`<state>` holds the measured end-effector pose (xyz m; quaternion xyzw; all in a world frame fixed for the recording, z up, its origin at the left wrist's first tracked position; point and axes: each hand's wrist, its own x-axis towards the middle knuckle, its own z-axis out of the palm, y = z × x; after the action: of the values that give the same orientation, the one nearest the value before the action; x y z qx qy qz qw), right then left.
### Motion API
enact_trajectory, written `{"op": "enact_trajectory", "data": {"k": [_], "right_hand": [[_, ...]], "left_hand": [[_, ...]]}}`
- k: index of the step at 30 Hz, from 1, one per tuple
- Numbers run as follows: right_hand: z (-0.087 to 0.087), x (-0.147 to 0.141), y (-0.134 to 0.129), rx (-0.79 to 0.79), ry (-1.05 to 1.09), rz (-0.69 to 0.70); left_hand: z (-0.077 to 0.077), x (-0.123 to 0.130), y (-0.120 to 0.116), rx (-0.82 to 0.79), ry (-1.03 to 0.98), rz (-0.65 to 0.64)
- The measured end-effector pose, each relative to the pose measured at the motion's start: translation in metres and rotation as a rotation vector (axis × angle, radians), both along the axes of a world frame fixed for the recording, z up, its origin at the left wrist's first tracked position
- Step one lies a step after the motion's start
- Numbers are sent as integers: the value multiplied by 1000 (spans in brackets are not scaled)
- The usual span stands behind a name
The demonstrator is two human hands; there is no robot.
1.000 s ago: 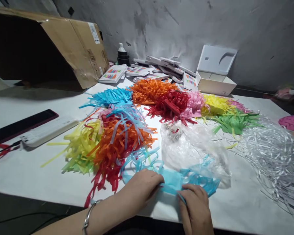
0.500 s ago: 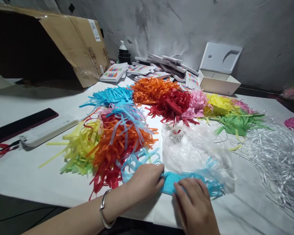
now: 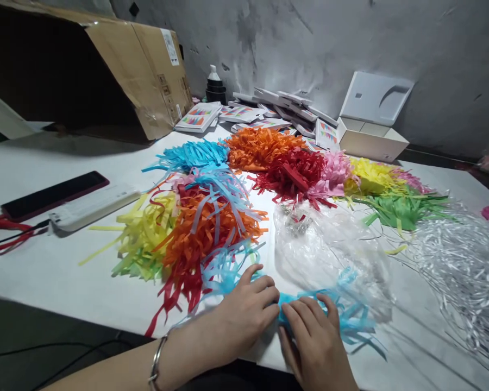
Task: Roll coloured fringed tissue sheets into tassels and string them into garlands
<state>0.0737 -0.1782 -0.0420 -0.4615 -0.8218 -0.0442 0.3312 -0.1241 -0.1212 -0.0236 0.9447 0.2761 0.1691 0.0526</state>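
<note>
Light blue fringed tissue paper (image 3: 352, 315) lies at the table's front edge, its middle narrow and its strips fanning out on both sides. My left hand (image 3: 252, 307), with a silver bangle on the wrist, is closed on the paper's left part, fingers bent over it. Close beside it, my right hand (image 3: 315, 336) grips the middle, fingertips on the blue strip and thumb below. Strips spread past my left hand toward a red and orange fringe pile (image 3: 204, 233). What lies under the fingers is hidden.
A crumpled clear plastic bag (image 3: 330, 250) lies just beyond my hands. Silver tinsel (image 3: 464, 271) is at right. Coloured tassels arc behind. At left are a phone (image 3: 55, 195), a white power bank (image 3: 95, 209) and a large cardboard box (image 3: 158, 81).
My hands have come closer together on the blue paper, and its flat middle now looks narrower. My left hand's index finger has lifted. The view has shifted slightly.
</note>
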Motion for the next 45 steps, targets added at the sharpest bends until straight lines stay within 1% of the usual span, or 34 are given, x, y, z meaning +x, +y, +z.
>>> {"op": "enact_trajectory", "data": {"k": [2, 3, 5, 7, 9, 12, 14, 15, 16, 18, 20, 21, 22, 24, 27, 28, 30, 34, 36, 38, 41, 45], "right_hand": [[-4, 4, -3, 5, -17, -13], [-7, 8, -4, 1, -20, -9], [-10, 15, -7, -32, -23, -17], [-11, 20, -7, -66, -39, -58], [-11, 20, -6, -84, -63, -133], [-10, 14, -1, -104, -113, -305], [-8, 11, 1, -80, -171, -397], [-7, 10, 2, -48, -198, -420], [-5, 9, 2, -5, -212, -408], [-2, 8, 2, 51, -179, -306], [-1, 5, 2, 34, -119, -153], [-1, 3, 2, 15, -90, -96], [-1, 0, 1, -2, -63, -72], [-1, -4, 1, -20, -2, -75], [0, -8, 1, -59, 74, -73], [1, -9, 1, -75, 75, -68], [2, -12, 2, -94, 33, -57], [2, -9, 1, -85, -62, -48], [1, 0, 1, -83, -86, -72], [0, 9, 0, -78, -92, -88], [-2, 20, 1, -92, -87, -125], [-3, 19, 2, -132, -165, -225]], "left_hand": [[-9, -3, -1, -32, -19, 11], [-11, -6, -1, -53, -38, 14], [-10, -11, -2, -114, -72, 50], [-7, -15, -2, -182, -86, 98], [-2, -15, -1, -220, -65, 173], [4, -7, 4, -235, 57, 294], [7, -1, 7, -244, 156, 337], [9, 1, 8, -245, 189, 345], [10, 3, 10, -246, 209, 346], [13, 4, 11, -252, 220, 339], [15, 4, 11, -266, 216, 340], [15, 3, 11, -269, 210, 346], [15, 2, 11, -265, 196, 350], [12, 1, 10, -224, 131, 314], [4, 0, 8, -83, -4, 156], [0, 0, 7, -48, -35, 113], [-4, 0, 7, -34, -71, 80], [-3, -3, 7, -170, -106, 116], [-1, -7, 8, -233, -109, 138], [0, -10, 7, -262, -105, 147], [3, -8, 5, -238, -16, 197], [7, 4, 4, -157, 166, 299]]}}
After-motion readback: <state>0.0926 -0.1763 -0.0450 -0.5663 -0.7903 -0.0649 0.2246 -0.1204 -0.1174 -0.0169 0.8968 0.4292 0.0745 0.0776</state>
